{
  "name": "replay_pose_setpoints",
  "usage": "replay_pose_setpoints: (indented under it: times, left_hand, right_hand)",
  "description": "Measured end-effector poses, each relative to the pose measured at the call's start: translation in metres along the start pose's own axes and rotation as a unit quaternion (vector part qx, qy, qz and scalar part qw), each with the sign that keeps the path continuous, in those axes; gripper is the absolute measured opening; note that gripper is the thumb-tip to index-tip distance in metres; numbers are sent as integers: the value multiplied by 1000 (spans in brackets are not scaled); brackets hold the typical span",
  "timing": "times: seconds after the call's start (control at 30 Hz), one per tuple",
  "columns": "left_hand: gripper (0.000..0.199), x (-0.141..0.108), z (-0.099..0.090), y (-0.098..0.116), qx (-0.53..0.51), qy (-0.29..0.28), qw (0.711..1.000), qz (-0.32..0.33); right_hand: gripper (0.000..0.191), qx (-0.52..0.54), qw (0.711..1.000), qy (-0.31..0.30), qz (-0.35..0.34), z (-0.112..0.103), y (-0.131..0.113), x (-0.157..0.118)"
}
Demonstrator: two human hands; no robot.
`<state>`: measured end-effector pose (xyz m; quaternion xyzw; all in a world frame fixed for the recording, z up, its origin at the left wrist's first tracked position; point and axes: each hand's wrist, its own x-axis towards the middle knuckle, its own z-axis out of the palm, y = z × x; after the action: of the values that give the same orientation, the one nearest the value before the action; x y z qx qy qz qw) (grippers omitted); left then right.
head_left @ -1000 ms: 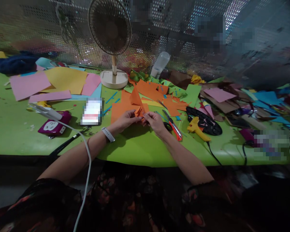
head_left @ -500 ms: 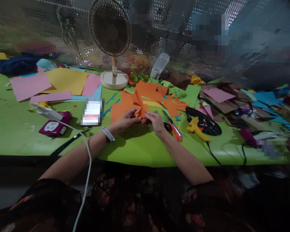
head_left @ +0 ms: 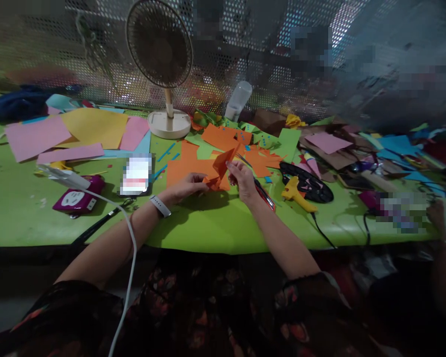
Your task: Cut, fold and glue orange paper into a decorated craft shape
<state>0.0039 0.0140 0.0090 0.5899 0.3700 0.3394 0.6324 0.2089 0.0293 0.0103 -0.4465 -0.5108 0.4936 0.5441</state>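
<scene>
A folded piece of orange paper (head_left: 220,167) with creased, pointed flaps is held between my two hands above the table. My left hand (head_left: 189,187) pinches its lower left part between thumb and fingers. At its upper right side, my right hand (head_left: 242,181) has thumb and forefinger closed on an edge. Flat orange sheets (head_left: 176,171) lie just beneath and behind the paper. A red utility knife (head_left: 266,196) lies by my right wrist, partly hidden by it. Scissors blades (head_left: 242,158) show just behind my right hand.
A fan (head_left: 168,124) and a bottle (head_left: 238,101) stand at the back. Left are a phone (head_left: 137,173), a purple power socket box (head_left: 80,196) and a white cable (head_left: 135,243). Right are a yellow glue gun (head_left: 299,196), a black tray (head_left: 321,191) and another person's hand (head_left: 437,215).
The orange paper has turned, its tall flap now leaning right. My right hand has moved up to that flap from the lower edge. The whole view has shifted slightly.
</scene>
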Motion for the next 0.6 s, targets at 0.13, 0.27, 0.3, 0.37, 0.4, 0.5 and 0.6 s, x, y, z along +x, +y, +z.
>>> replay_pose_setpoints:
  times: [0.13,0.27,0.3,0.37,0.4,0.5,0.6]
  left_hand:
    - [13,-1,-9,7,57,7,998,-11]
    - [10,-2,-16,12,75,17,997,-20]
    - [10,-1,-17,12,75,17,997,-27]
    - [8,0,-20,11,75,23,996,-39]
    - [9,1,-22,10,73,34,996,-39]
    - [12,7,-29,7,18,109,994,7]
    - [14,13,-31,5,-134,193,969,69]
  right_hand:
    - [30,12,1000,5,-26,-3,-2,1]
    - [26,54,998,-12,-28,-7,-3,3]
    - [27,55,998,-12,-28,-7,-3,3]
    - [27,57,998,-2,-29,-9,-3,5]
    - [26,62,998,7,-29,-9,-2,5]
    - [26,81,996,21,-16,-10,0,7]
    - [32,83,996,24,19,-7,2,7]
